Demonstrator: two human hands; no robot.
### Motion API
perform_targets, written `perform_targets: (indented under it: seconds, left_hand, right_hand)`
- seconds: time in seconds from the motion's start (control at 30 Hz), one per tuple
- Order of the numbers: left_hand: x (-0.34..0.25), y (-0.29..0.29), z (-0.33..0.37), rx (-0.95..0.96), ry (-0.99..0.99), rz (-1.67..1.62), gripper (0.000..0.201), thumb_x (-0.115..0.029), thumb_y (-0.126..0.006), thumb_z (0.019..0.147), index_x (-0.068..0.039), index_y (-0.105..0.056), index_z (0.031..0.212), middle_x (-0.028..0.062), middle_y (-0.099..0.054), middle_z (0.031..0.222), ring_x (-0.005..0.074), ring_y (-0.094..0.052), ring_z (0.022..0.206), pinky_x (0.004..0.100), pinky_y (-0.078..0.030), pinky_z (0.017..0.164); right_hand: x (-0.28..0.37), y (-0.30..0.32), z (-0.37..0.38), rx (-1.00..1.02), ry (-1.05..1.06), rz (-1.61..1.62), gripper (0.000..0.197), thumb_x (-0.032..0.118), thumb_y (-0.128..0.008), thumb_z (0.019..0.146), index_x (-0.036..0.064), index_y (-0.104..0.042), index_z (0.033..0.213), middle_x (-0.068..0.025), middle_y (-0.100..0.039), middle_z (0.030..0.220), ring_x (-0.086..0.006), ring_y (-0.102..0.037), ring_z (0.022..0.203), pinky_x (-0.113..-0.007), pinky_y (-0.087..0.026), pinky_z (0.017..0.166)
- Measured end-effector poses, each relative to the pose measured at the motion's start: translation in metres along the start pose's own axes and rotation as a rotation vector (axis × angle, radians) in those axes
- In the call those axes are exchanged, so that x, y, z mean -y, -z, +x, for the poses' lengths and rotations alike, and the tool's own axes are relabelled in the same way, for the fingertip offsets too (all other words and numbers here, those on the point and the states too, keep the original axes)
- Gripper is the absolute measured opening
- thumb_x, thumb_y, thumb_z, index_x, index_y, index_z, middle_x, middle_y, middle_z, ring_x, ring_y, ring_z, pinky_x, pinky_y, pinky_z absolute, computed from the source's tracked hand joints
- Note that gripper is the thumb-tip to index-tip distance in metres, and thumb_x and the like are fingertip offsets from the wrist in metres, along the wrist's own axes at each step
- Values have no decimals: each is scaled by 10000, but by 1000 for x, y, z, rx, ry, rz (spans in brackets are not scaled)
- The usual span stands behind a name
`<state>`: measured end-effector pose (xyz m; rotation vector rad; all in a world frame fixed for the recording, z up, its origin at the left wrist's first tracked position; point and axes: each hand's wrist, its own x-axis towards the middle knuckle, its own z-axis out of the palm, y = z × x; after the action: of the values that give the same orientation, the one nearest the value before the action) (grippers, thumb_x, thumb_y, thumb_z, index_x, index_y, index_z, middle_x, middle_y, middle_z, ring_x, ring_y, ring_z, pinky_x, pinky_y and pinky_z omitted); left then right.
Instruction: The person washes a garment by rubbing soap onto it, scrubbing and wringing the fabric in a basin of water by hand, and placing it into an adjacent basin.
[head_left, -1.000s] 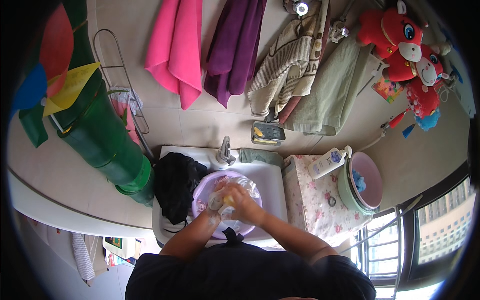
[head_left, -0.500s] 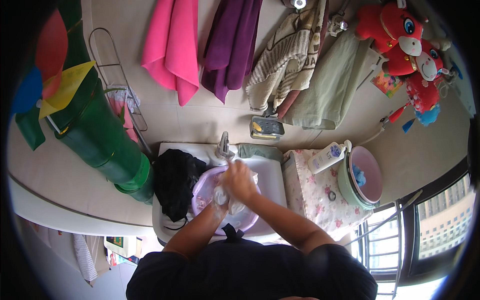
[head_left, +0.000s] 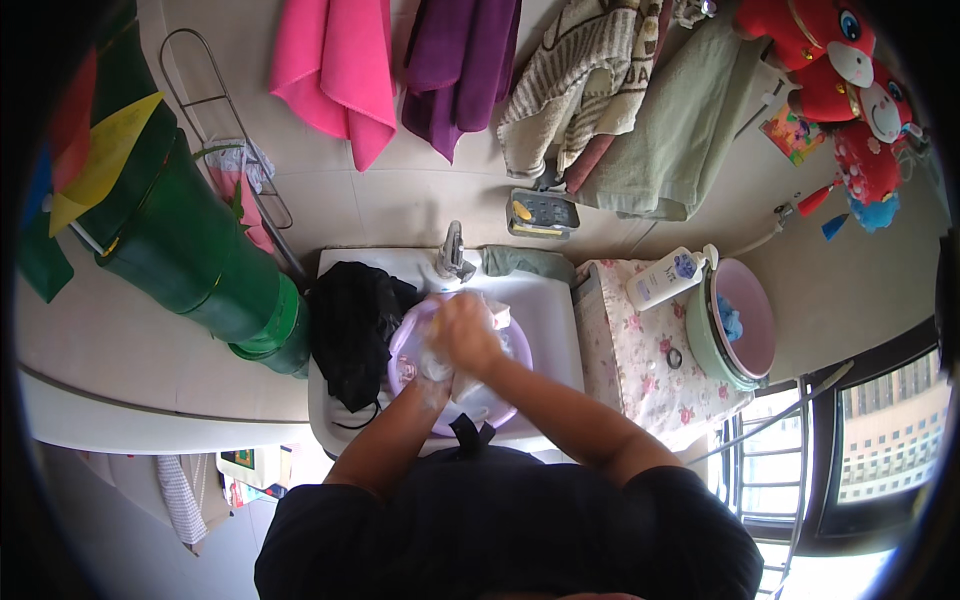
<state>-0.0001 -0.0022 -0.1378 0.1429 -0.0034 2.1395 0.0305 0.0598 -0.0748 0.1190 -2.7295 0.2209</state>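
- Facing a rectangular white ceramic sink point(head_left: 557, 360) set against a beige tiled wall point(head_left: 420, 205), and leaning toward it in a short-sleeved black top point(head_left: 500, 520).
- Holding the left hand point(head_left: 432, 372) inside a round pale-purple plastic basin point(head_left: 524, 350), wearing white suds near the wrist; hiding most of its fingers behind the other hand, so being unable to tell them apart, together or clamped.
- Crossing the right hand point(head_left: 465, 331) over the left, above the same basin; blurring too much at the fingers for telling their exact closure.
- Keeping a wet, crumpled white cloth point(head_left: 467, 387) in the basin, right at the hands, showing a fold just beside the right wrist.
- Heaping crumpled black fabric point(head_left: 350, 325) on the sink's left side, touching the basin.
- Standing a silver metal faucet point(head_left: 455, 252) behind the basin, and draping a grey-green folded cloth point(head_left: 525, 263) along the back rim.
- Spreading a white rose-patterned cover point(head_left: 625, 365) to the right, carrying a white pump bottle point(head_left: 662, 281), a small dark ring point(head_left: 674, 358) and a pale-pink round basin point(head_left: 760, 310) nested in a pale-green one.
- Mounting a grey soap tray point(head_left: 545, 217) on the wall, below hanging pink point(head_left: 345, 70), purple and striped towels.
- Leaning a thick green segmented cylinder point(head_left: 215, 265) at left; hanging red plush toys point(head_left: 815, 80) at far right, above a dark-framed window.
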Motion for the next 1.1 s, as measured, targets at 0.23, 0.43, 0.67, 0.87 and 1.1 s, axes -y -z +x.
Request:
perform_targets:
  seconds: [0.23, 0.43, 0.67, 0.87, 1.1]
  left_hand:
    - [4, 3, -10, 25, 26, -51, 457, -306, -440, 882, -69, -406, 1271, 168, -537, 1161, 340, -496, 1111, 476, -406, 938]
    - [11, -13, -8, -12, 91, -119, 472, -250, -475, 870, -37, -388, 1281, 184, -506, 1190, 345, -523, 1067, 456, -441, 907]
    - [-27, -22, -23, -102, -191, 140, 505, -213, -480, 820, -47, -385, 1288, 184, -496, 1207, 322, -482, 1128, 452, -372, 983]
    - [-11, -33, -38, -56, -132, 124, 533, -205, -455, 826, -55, -341, 1325, 175, -444, 1279, 309, -465, 1157, 461, -332, 1015]
    - [-11, -32, -46, -52, -110, 38, 524, -206, -442, 835, -56, -334, 1325, 177, -418, 1300, 320, -468, 1147, 448, -381, 974]
  right_hand:
    - [19, 20, -22, 156, 131, 122, 414, 265, -575, 735, 34, -528, 1075, -206, -521, 1000, -338, -495, 988, -471, -397, 849]
    - [-139, -22, -7, 76, -864, 1123, 428, 353, -593, 793, 21, -524, 1054, -182, -549, 1011, -323, -550, 921, -438, -449, 811]
    - [-189, 10, -39, -408, -807, 2499, 383, 349, -504, 885, -4, -544, 1027, -150, -581, 980, -255, -581, 940, -417, -459, 876]
    - [-241, 14, 56, -784, -1176, 1969, 307, 185, -488, 875, -2, -469, 1117, -167, -556, 1076, -343, -565, 973, -467, -474, 860]
    - [-200, -11, -2, -281, -807, 1685, 391, 195, -540, 858, -12, -411, 1164, -182, -507, 1157, -306, -541, 1047, -446, -456, 901]
